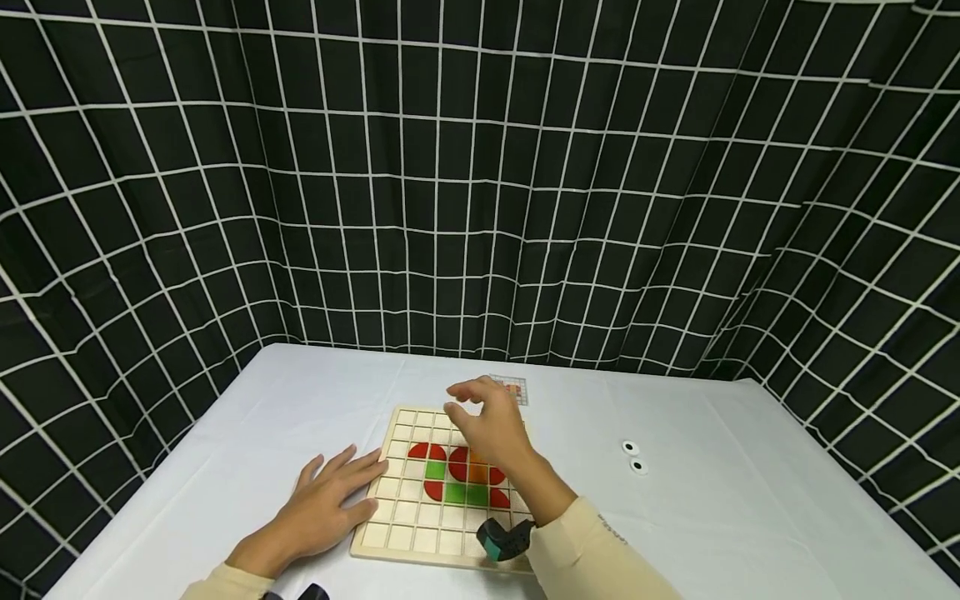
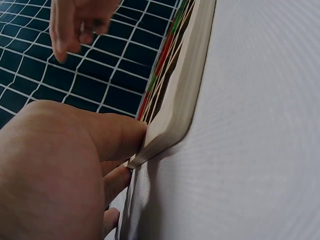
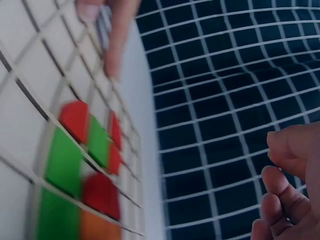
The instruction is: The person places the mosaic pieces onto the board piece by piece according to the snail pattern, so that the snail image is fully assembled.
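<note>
A pale wooden grid board [image 1: 412,536] lies on the table, with several flat colored pieces set in its squares. Red rounded pieces [image 1: 433,490], green squares [image 1: 455,493] and an orange piece [image 1: 477,472] make up the pattern. My left hand [image 1: 322,504] rests at the board's left edge, fingers spread and fairly straight, with thumb and index fingertips touching the frame. Above the board's far part hovers my right hand [image 1: 497,423], thumb and index finger apart in a C shape. Nothing shows between them. In the right wrist view, the right hand's fingers [image 3: 280,185] are loosely bent, away from the board.
Beyond the board lies a small printed grid card [image 1: 517,388], partly covered by the right hand. Two white discs with dark centers [image 1: 630,448] sit on the white tablecloth [image 1: 712,500] to the right. A black cloth with white grid lines [image 1: 480,167] surrounds the table.
</note>
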Demonstrator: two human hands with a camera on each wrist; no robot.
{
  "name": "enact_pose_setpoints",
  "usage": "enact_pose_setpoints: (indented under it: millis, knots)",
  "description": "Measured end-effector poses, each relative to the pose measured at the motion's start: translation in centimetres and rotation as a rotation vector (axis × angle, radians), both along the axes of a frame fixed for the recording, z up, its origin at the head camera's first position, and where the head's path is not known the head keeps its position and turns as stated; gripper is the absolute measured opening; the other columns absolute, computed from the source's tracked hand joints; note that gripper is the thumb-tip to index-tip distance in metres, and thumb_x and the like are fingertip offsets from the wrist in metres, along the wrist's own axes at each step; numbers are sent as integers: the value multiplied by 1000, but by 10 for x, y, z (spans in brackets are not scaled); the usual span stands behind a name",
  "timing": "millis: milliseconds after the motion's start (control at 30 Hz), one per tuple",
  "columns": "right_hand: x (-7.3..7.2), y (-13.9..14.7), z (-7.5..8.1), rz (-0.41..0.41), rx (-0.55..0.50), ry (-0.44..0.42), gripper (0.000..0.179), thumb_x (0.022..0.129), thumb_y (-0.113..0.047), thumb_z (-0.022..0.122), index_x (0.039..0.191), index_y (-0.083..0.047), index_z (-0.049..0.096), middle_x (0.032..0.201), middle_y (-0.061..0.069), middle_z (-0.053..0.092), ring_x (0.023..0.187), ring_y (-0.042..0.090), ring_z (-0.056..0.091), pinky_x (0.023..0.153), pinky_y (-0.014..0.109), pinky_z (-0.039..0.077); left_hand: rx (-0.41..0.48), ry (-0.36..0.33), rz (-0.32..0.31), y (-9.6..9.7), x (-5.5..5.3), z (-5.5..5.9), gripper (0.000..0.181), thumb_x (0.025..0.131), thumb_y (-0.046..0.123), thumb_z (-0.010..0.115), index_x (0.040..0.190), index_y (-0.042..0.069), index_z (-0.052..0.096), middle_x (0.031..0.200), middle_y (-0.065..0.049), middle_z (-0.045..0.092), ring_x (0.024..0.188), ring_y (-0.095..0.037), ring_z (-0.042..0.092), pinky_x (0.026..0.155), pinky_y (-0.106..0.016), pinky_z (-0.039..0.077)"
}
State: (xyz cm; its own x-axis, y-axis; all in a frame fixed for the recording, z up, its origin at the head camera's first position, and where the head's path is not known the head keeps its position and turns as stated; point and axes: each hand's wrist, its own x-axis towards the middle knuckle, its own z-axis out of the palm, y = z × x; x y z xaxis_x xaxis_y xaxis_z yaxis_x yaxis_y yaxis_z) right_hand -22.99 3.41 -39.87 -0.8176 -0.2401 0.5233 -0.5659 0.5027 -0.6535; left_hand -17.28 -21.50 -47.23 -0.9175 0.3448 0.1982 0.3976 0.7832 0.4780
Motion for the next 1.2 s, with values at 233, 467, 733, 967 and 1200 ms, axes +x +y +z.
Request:
enact_pose_setpoints:
  millis: [233, 467, 733, 967, 1200]
  knots:
    - [8, 34, 22, 6, -69, 115, 17, 84, -6, 72, 102, -8, 73, 93, 3, 63, 90, 29, 58, 75, 51, 47, 20, 6, 3, 0, -1, -2, 46, 91, 27, 62, 135, 13, 58, 145, 0, 46, 140, -33, 26, 108, -60, 2]
    - [18, 74, 39, -58, -74, 181, 19, 83, -5, 74, 102, -9, 73, 93, 1, 64, 89, 22, 56, 74, 45, 45, 17, 6, 2, 0, -1, -1, 47, 91, 28, 62, 135, 14, 58, 146, 1, 45, 140, -33, 25, 108, -60, 2]
    - [31, 121, 45, -121, -53, 236, 20, 84, -3, 74, 104, -7, 72, 96, -2, 64, 90, 15, 53, 74, 36, 43, 20, 5, -2, 1, 1, 0, 46, 91, 27, 62, 135, 13, 58, 145, 0, 46, 140, -34, 26, 108, -61, 3]
    - [39, 162, 41, -168, -91, 254, 25, 83, 4, 73, 106, -5, 72, 98, 1, 65, 89, 15, 51, 72, 26, 41, 20, 13, 1, 1, 0, 0, 46, 91, 27, 62, 135, 13, 59, 145, 0, 47, 139, -34, 27, 107, -61, 3]
    - [40, 197, 26, -161, -127, 247, 31, 80, 13, 70, 108, 1, 70, 102, 1, 64, 90, 15, 50, 72, 24, 40, 20, 20, -3, 2, 0, -2, 46, 91, 27, 62, 135, 13, 59, 144, 0, 47, 139, -34, 27, 107, -61, 3]
